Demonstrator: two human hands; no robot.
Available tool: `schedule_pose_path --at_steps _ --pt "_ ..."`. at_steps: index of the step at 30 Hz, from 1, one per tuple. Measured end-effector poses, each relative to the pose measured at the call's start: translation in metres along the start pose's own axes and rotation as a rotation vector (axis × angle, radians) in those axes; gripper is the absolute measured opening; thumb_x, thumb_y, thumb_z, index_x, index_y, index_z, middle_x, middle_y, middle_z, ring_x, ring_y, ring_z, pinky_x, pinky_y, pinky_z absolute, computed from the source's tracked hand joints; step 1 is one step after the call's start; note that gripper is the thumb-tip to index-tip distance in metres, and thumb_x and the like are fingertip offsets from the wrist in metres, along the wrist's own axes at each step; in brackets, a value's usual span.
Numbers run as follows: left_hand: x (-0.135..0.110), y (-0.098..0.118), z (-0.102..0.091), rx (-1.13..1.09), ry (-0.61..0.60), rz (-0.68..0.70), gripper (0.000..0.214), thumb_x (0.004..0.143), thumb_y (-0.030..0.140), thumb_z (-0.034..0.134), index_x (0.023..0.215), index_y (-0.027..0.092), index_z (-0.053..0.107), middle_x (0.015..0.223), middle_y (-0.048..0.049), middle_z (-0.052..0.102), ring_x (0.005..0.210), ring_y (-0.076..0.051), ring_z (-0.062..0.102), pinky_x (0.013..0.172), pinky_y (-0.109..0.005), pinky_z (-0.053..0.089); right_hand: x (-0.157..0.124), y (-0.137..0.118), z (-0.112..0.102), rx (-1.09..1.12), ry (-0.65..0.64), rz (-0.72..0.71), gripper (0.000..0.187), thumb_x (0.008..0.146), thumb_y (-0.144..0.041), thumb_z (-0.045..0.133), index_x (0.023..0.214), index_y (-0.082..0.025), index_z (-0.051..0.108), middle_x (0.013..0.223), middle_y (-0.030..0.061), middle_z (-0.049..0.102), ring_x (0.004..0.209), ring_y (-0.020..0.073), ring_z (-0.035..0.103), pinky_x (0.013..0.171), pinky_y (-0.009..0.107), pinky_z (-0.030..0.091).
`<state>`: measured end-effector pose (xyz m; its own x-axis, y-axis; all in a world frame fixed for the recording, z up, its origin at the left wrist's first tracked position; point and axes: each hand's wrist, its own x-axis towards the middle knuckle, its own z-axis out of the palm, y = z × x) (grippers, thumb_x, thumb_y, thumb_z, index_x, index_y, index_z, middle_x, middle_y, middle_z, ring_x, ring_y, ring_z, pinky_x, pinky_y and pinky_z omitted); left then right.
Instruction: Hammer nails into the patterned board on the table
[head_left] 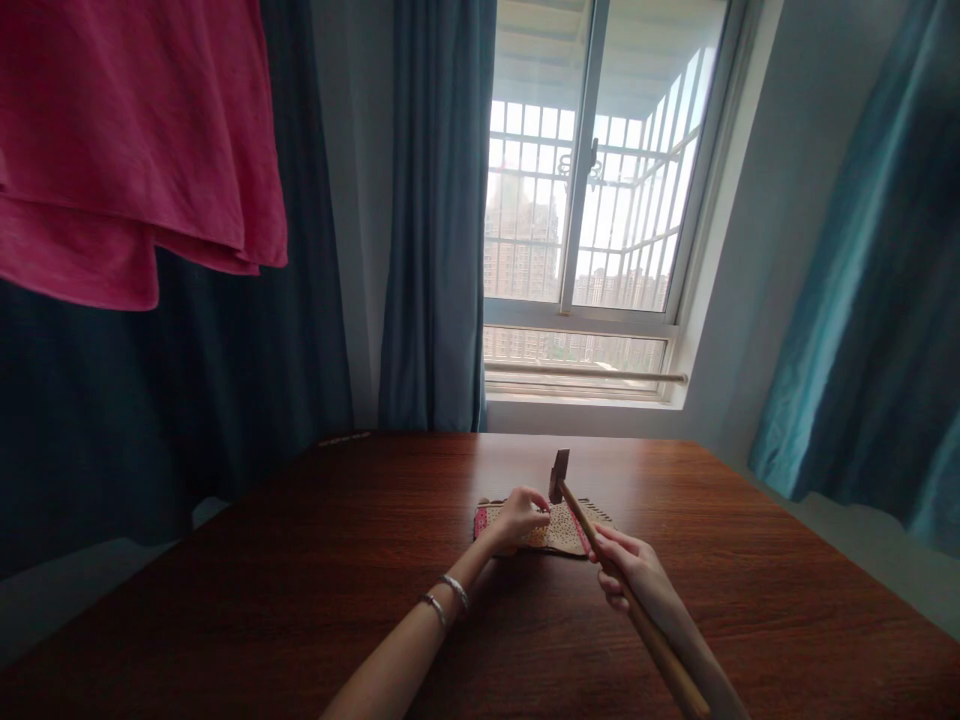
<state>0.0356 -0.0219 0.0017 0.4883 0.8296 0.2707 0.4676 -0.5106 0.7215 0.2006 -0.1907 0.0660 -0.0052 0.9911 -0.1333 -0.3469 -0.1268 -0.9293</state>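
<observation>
A small tan woven piece with a pink edge lies flat on the dark wooden table. My left hand, two bangles on its wrist, rests on the piece's left half with the fingers pinched together on something I cannot make out. My right hand grips the long wooden handle of a small hammer. The hammer's dark head hovers just above the piece, close beside my left fingertips.
A pink cloth hangs at the upper left. Blue curtains frame a barred window behind the table's far edge. A second curtain hangs at the right. The table spreads wide on both sides.
</observation>
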Motion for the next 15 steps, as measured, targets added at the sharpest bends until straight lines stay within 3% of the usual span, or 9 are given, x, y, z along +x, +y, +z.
schedule_pose_path --at_steps 15 --pt "0.0006 0.0026 0.0012 0.002 0.019 -0.034 0.026 0.066 0.026 0.062 0.083 0.011 0.072 0.083 -0.0066 0.071 0.078 -0.019 0.062 0.071 -0.026 0.044 0.0015 0.0063 0.0006 -0.016 0.002 -0.004 0.050 0.060 -0.039 0.075 0.102 -0.015 0.062 0.062 -0.0032 0.056 0.034 0.0043 0.044 0.028 0.015 0.027"
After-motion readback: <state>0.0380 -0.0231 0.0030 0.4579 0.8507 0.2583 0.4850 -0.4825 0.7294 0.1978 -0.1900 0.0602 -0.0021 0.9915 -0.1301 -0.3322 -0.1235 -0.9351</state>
